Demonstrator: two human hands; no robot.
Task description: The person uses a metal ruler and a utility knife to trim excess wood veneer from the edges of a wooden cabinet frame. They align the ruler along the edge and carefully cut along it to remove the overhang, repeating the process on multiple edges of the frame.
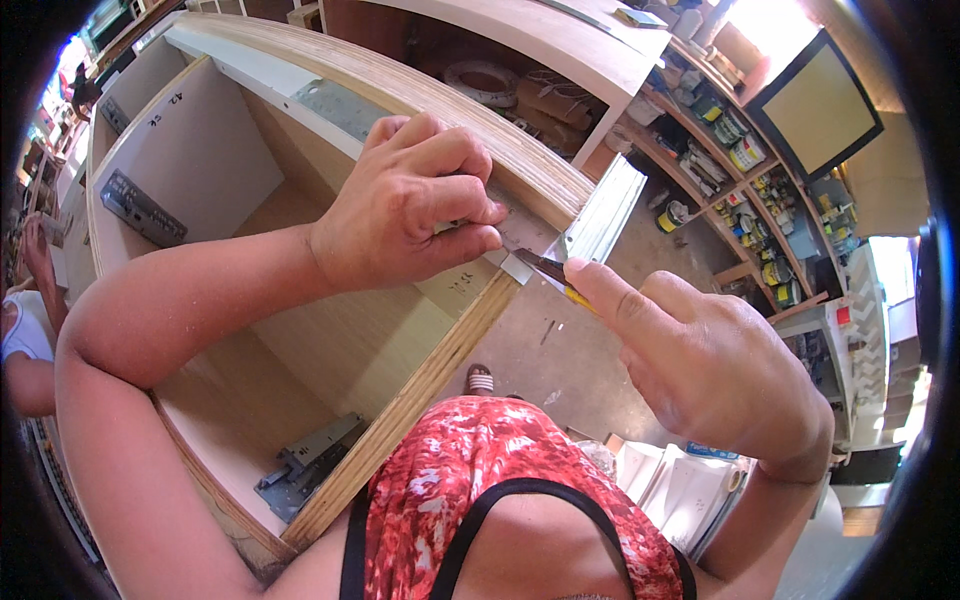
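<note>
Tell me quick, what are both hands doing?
Left hand: closed, pinching the white edge strip on the plywood cabinet.
Right hand: closed on a yellow-handled utility knife.

- Two hands are seen: the left hand point(410, 205) and the right hand point(705, 365).
- One utility knife point(558, 277) with a yellow body is counted.
- One plywood cabinet point(420, 395) is seen, lying open.
- Three grey metal brackets are counted inside it: one point(143, 208) on the far wall, one point(340, 105) under the top edge, one point(305, 465) near the bottom.
- One white rail point(603, 222) is seen.
- One dark-framed board point(815, 105) is counted at the upper right.
</note>
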